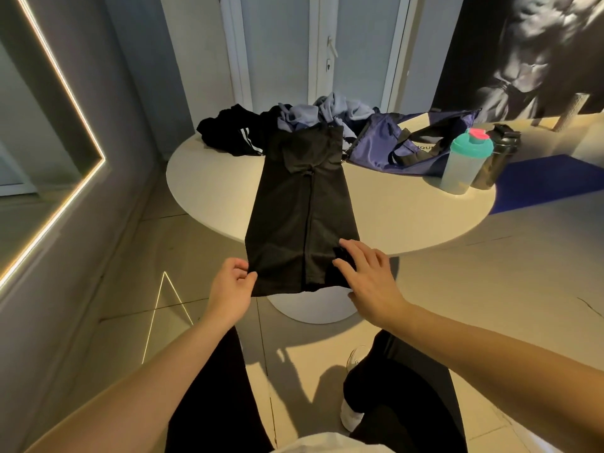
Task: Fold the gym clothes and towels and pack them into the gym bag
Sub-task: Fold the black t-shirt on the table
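Note:
A black garment (300, 210) lies folded lengthwise into a long strip on the round white table (209, 188), its near end hanging over the table's front edge. My left hand (232, 286) pinches the strip's near left corner. My right hand (369, 276) rests flat, fingers spread, on the near right corner. Behind the strip lie a crumpled black garment with white stripes (232, 132) and a heap of grey-blue cloth (327, 112). The purple gym bag (402, 142) lies open at the back right of the table.
A clear shaker bottle with a teal lid (465, 161) and a dark bottle (496, 158) stand at the table's right edge. A blue mat (549, 181) lies on the floor beyond. A lit mirror is on the left wall, and my legs are below.

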Motion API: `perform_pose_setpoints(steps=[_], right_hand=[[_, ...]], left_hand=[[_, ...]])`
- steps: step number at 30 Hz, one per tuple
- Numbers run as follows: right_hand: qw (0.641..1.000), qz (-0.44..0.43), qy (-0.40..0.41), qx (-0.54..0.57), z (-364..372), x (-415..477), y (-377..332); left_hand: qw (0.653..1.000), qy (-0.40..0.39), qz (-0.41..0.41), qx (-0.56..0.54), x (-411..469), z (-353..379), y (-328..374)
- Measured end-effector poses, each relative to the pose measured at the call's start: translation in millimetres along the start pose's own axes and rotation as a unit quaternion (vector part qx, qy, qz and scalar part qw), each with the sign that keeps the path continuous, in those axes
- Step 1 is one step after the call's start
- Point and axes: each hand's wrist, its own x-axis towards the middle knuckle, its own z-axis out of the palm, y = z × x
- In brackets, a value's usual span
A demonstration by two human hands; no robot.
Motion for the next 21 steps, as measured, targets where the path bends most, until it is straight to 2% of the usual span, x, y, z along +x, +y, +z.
perform_pose_setpoints(steps=[3, 5, 8, 12, 14, 18, 21], right_hand=[[0.999, -0.029, -0.003, -0.031, 5.2, 1.7, 9.4], [0.998, -0.051, 0.012, -0.039, 7.7, 2.7, 13.8], [0.996, -0.074, 0.025, -0.046, 9.7, 3.7, 20.1], [0.995, -0.085, 0.016, -0.053, 9.7, 2.0, 31.0], [0.995, -0.085, 0.017, -0.055, 8.3, 2.2, 35.5], [0.992, -0.097, 0.063, -0.049, 5.1, 5.4, 42.9], [0.989, -0.106, 0.102, -0.014, 0.0, 6.4, 46.2]], left_hand=[[0.999, 0.008, 0.048, -0.023, -9.9, -15.4, 6.6], [0.995, -0.021, 0.092, -0.039, -13.6, -25.0, 7.4], [0.986, -0.066, 0.152, 0.028, -13.3, -38.5, 8.3], [0.968, -0.160, 0.174, 0.081, -9.2, -51.4, 11.6], [0.952, -0.180, 0.206, 0.138, -5.6, -54.6, 11.8], [0.926, -0.110, 0.316, 0.175, 1.8, -52.4, 16.2], [0.909, -0.061, 0.365, 0.190, 4.9, -53.1, 18.6]])
